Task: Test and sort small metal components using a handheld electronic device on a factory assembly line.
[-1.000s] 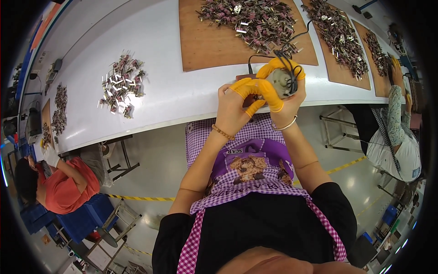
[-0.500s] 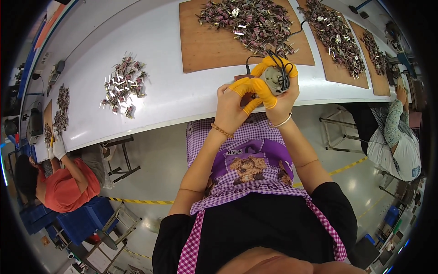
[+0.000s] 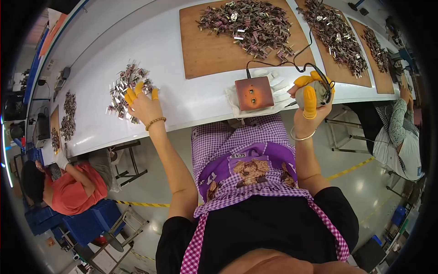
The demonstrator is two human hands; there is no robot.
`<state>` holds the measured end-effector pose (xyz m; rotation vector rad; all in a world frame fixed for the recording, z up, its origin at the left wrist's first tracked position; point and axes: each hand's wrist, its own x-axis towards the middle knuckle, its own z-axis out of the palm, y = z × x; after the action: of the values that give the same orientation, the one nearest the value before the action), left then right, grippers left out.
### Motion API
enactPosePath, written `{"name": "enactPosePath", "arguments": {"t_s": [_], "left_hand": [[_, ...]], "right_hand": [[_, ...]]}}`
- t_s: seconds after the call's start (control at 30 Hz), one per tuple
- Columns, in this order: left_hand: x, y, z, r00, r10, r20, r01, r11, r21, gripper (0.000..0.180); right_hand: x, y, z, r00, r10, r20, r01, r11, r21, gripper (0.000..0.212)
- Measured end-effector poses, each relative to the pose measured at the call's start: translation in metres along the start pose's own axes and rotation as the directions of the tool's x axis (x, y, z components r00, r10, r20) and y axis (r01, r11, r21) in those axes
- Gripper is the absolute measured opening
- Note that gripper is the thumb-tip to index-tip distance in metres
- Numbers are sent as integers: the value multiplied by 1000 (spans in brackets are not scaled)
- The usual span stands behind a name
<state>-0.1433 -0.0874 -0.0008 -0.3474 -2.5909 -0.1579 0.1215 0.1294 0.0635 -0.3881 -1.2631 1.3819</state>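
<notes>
My left hand (image 3: 142,102), with yellow finger cots, reaches out over the white table to a small pile of metal parts (image 3: 124,86) and its fingertips rest on the pile. My right hand (image 3: 311,102), also in yellow cots, is closed around a grey corded tool (image 3: 315,93) at the table's front edge. Its black cable (image 3: 292,64) loops back over the table. A small brown block with two holes (image 3: 254,93) sits on a white cloth (image 3: 237,107) between my hands.
Brown boards (image 3: 205,55) at the back carry large heaps of metal parts (image 3: 248,20). A person in orange (image 3: 68,192) sits at lower left, another person in a pale top (image 3: 401,132) at right. More part piles (image 3: 68,114) lie far left.
My left hand has let go of the tool near my right hand and swung far left to the small pile of parts. The right hand still holds the tool.
</notes>
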Motion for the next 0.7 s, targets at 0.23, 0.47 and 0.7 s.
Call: {"name": "enactPosePath", "arguments": {"t_s": [0.23,0.47,0.7], "left_hand": [[5,145,-17,723,682,-107,-560,489,-669,28],[9,219,-2,580,810,-85,-750,491,-444,22],[9,199,-2,704,680,202,-575,714,-399,23]], "right_hand": [[-8,6,-6,992,120,26,-121,992,21,38],[-12,2,-4,990,132,40,-133,991,34,38],[-10,5,-14,990,141,9,-141,990,-1,37]]}}
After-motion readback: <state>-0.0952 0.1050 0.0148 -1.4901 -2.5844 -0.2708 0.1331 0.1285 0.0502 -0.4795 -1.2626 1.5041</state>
